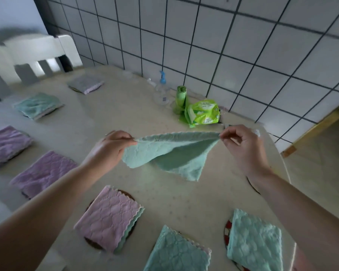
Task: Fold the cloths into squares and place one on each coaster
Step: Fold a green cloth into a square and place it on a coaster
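Cloth: I hold a mint-green cloth (pixel 170 153) above the table (pixel 114 118), scalloped top edge stretched taut, lower corners drooping.
Hands: my left hand (pixel 108 147) pinches one top corner, my right hand (pixel 241 147) the other.
Room: bare tabletop lies beneath; folded cloths (pixel 108 218) ring the near edge.

Left hand (pixel 110 147), right hand (pixel 241 147) pinching
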`<state>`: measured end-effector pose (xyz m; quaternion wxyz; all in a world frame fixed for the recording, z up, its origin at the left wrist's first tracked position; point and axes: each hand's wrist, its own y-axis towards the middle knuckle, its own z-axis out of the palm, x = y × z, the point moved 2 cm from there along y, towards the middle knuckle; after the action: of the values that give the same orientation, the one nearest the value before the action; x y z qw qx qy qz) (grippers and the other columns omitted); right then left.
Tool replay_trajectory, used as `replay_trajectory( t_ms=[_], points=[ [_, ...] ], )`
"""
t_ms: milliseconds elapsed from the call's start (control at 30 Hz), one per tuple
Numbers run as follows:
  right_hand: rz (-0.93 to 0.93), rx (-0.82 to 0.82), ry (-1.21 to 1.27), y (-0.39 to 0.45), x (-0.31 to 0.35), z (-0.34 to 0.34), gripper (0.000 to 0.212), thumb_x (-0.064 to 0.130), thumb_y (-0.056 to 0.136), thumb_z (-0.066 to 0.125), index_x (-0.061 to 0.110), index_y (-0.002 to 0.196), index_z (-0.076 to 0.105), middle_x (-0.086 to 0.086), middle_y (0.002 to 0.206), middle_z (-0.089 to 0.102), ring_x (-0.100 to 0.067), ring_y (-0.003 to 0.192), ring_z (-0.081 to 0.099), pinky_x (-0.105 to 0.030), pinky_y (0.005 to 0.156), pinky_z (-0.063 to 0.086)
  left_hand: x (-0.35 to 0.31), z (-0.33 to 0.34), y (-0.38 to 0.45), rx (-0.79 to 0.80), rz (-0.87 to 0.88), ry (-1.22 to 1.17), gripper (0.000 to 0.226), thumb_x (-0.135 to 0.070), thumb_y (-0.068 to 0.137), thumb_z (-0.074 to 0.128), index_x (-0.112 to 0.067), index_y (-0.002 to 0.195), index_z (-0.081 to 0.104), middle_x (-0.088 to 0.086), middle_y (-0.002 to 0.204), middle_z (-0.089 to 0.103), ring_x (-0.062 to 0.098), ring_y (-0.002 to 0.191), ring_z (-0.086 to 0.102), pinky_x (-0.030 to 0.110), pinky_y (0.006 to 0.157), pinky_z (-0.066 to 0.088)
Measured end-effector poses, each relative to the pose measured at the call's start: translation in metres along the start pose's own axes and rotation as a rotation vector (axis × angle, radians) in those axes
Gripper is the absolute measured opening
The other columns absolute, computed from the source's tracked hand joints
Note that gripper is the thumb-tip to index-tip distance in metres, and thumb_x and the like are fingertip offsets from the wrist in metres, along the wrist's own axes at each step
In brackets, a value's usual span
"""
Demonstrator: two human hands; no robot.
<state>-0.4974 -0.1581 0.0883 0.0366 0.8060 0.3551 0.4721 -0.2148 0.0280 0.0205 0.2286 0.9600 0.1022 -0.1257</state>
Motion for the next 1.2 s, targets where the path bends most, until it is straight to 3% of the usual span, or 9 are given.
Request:
replay_trajectory(
  t_ms=[133, 300, 467, 633, 733, 867, 1000, 1100, 1200],
  points=[
    [0.108, -0.026, 0.025, 0.016, 0.005, -0.013, 0.028, 0.007, 0.083, 0.066, 0.035, 0.081, 0.064, 0.016, 0.081, 0.066, 0.007, 0.072, 0.059, -0.010, 0.071, 0.044, -0.007, -0.024, 0.025, -0.060, 0.058, 0.059, 0.033, 0.009, 0.076, 0.065, -0.017, 0.094, 0.075, 0.001, 0.093, 0.071, 0.026, 0.087, 0.063, 0.029, 0.084, 0.044],
    [0.391, -0.037, 0.198, 0.057, 0.004, -0.024, 0.016, 0.013, 0.086, 0.063, 0.023, 0.094, 0.071, 0.005, 0.078, 0.069, -0.021, 0.080, 0.061, -0.032, 0.074, 0.049, -0.032, -0.067, 0.089, -0.186, -0.041, 0.004, 0.022, -0.007, 0.089, 0.055, -0.015, 0.105, 0.068, 0.006, 0.106, 0.065, 0.024, 0.099, 0.058, 0.029, 0.087, 0.039],
    [0.269, -0.129, 0.201, 0.095, 0.032, -0.051, 0.021, 0.011, 0.085, 0.062, 0.029, 0.076, 0.066, 0.005, 0.082, 0.069, -0.011, 0.084, 0.066, -0.031, 0.086, 0.049, -0.056, -0.108, 0.131, -0.267, 0.000, -0.109, 0.029, -0.005, 0.088, 0.052, -0.013, 0.115, 0.057, 0.008, 0.113, 0.058, 0.026, 0.095, 0.059, 0.037, 0.084, 0.050],
    [0.148, -0.142, 0.071, 0.088, 0.034, -0.080, 0.012, 0.014, 0.089, 0.059, 0.022, 0.092, 0.067, 0.002, 0.097, 0.068, 0.005, 0.078, 0.058, -0.011, 0.075, 0.044, -0.061, -0.123, 0.124, -0.290, 0.149, -0.039, 0.030, -0.011, 0.085, 0.063, -0.010, 0.115, 0.061, 0.008, 0.101, 0.062, 0.024, 0.088, 0.059, 0.034, 0.076, 0.048],
    [0.176, -0.035, -0.025, 0.053, 0.012, -0.078, 0.011, 0.017, 0.090, 0.058, 0.020, 0.096, 0.067, 0.011, 0.099, 0.068, -0.002, 0.085, 0.060, -0.013, 0.076, 0.044, -0.054, -0.097, 0.094, -0.135, 0.162, -0.038, 0.014, -0.016, 0.082, 0.069, -0.010, 0.095, 0.067, 0.004, 0.093, 0.062, 0.021, 0.079, 0.060, 0.033, 0.070, 0.050],
    [0.363, 0.173, -0.010, -0.016, -0.037, -0.048, 0.019, 0.000, 0.087, 0.058, 0.016, 0.079, 0.062, 0.002, 0.078, 0.063, -0.019, 0.075, 0.054, -0.006, 0.059, 0.038, -0.045, -0.025, 0.033, 0.201, -0.095, -0.213, 0.015, -0.010, 0.083, 0.064, -0.015, 0.097, 0.066, -0.002, 0.098, 0.067, 0.015, 0.085, 0.062, 0.028, 0.076, 0.049],
    [0.571, 0.465, -0.104, -0.084, -0.087, -0.026, 0.021, 0.003, 0.088, 0.058, 0.021, 0.078, 0.061, 0.006, 0.081, 0.067, -0.022, 0.085, 0.062, -0.015, 0.064, 0.041, -0.046, 0.044, -0.032, 0.618, -0.271, -0.336, 0.012, -0.012, 0.090, 0.054, -0.016, 0.099, 0.061, -0.008, 0.077, 0.056, 0.002, 0.057, 0.042, 0.014, 0.055, 0.032],
    [0.654, 0.666, -0.226, -0.108, -0.112, -0.021, 0.009, 0.018, 0.089, 0.060, 0.025, 0.083, 0.063, 0.009, 0.088, 0.070, -0.012, 0.088, 0.065, -0.024, 0.070, 0.044, -0.034, 0.071, -0.068, 0.785, -0.300, -0.326, 0.018, -0.028, 0.089, 0.054, -0.043, 0.080, 0.051, -0.013, 0.070, 0.051, 0.005, 0.058, 0.040, 0.024, 0.062, 0.036],
    [0.668, 0.692, -0.246, -0.106, -0.118, -0.017, 0.007, 0.021, 0.090, 0.059, 0.025, 0.086, 0.063, 0.012, 0.090, 0.069, -0.010, 0.089, 0.065, -0.028, 0.075, 0.048, -0.020, 0.083, -0.081, 0.844, -0.359, -0.187, 0.015, -0.045, 0.087, 0.051, -0.049, 0.074, 0.046, -0.017, 0.061, 0.050, 0.002, 0.053, 0.041, 0.030, 0.065, 0.039]
  ],
)
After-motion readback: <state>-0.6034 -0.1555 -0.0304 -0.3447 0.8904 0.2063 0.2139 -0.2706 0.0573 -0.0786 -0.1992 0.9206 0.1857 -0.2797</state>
